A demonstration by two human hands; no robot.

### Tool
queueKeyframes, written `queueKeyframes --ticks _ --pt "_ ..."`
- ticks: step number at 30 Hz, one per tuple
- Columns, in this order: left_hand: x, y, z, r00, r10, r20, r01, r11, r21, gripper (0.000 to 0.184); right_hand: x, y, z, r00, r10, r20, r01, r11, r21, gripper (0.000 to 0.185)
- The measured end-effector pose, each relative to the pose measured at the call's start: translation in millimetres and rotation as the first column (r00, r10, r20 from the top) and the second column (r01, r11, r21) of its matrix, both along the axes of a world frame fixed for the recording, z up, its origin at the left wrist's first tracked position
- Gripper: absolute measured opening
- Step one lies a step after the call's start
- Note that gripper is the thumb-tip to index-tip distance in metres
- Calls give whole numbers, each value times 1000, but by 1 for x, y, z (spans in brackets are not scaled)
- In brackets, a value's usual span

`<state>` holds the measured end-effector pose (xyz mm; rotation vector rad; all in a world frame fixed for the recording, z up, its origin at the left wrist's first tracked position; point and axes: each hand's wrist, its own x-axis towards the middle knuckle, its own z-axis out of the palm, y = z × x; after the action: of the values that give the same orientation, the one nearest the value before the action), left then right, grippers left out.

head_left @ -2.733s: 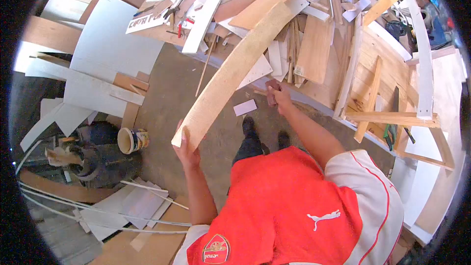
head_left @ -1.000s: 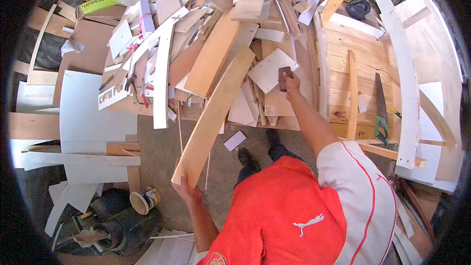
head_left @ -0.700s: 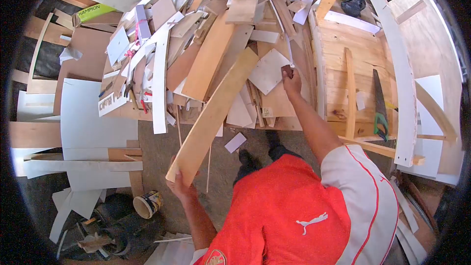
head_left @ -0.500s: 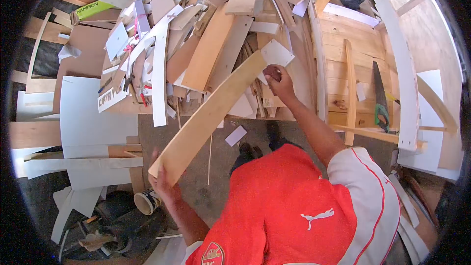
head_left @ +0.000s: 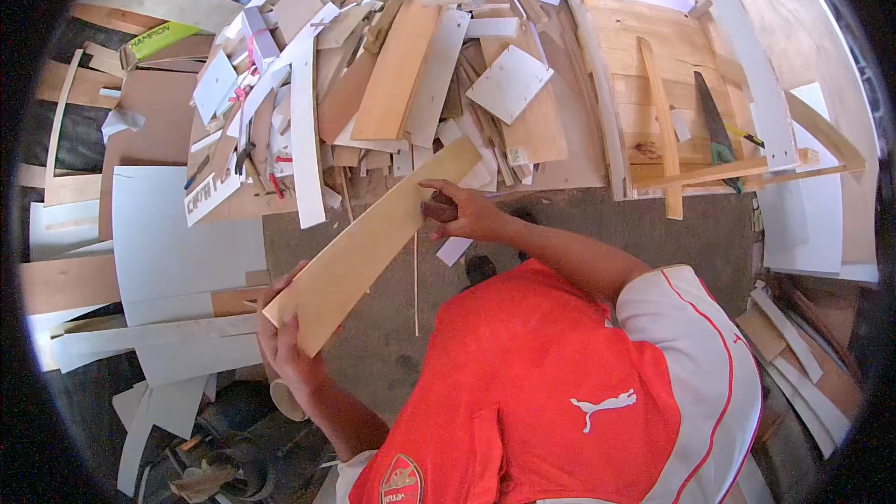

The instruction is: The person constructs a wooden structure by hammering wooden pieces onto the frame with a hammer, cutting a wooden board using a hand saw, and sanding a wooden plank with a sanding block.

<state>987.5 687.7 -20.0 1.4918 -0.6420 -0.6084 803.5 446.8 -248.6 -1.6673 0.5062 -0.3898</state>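
A long, pale wooden board (head_left: pixel 359 247) slants across in front of my body, its far end near the heap of offcuts. My left hand (head_left: pixel 294 350) is closed round the near end, thumb on the upper face. Partway up the board, my right hand (head_left: pixel 471 213) grips a dark reddish-brown piece of sandpaper (head_left: pixel 438 209) at the board's right edge. The fingers partly cover the sandpaper.
Wood offcuts (head_left: pixel 397 70) are heaped on the bench ahead. To the right, a handsaw (head_left: pixel 717 126) with a green handle lies in a wooden frame (head_left: pixel 597 84). Large white panels (head_left: pixel 187 243) stand at left. A white strip (head_left: pixel 455 249) lies on the floor.
My right hand has moved with the sandpaper from the board's far end down towards its middle. The board's near end has shifted slightly left, and the view has shifted.
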Motion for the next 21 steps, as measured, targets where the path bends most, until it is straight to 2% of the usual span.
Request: queueKeyframes --ticks 2,5,8,11,14,18,20,21 --pt "-9 -8 3 1000 1 -20 -1 1000 -14 51 1 10 10 999 -25 -34 24 998 -56 98" --pt "-20 -6 10 1000 24 -20 -24 1000 -11 50 1 29 1 986 -159 56 168 961 -222 95" --pt "-14 6 22 998 -45 48 47 998 -47 49 -3 39 38 984 -112 -140 82 975 -205 86" --pt "-16 19 33 989 -44 144 50 998 -38 49 13 53 23 988 -150 -21 132 919 -371 73" --pt "-19 21 34 984 0 179 -10 999 51 49 28 60 11 988 -148 52 157 912 -378 65" --pt "-30 7 36 996 45 75 -57 982 178 51 27 53 8 993 -112 -33 102 971 -216 65" --pt "-28 1 31 997 27 77 -39 987 156 53 19 43 0 996 -75 -37 72 994 -87 69" --pt "-27 -1 25 997 18 77 -29 989 145 54 18 43 -4 988 -144 56 152 969 -195 65"
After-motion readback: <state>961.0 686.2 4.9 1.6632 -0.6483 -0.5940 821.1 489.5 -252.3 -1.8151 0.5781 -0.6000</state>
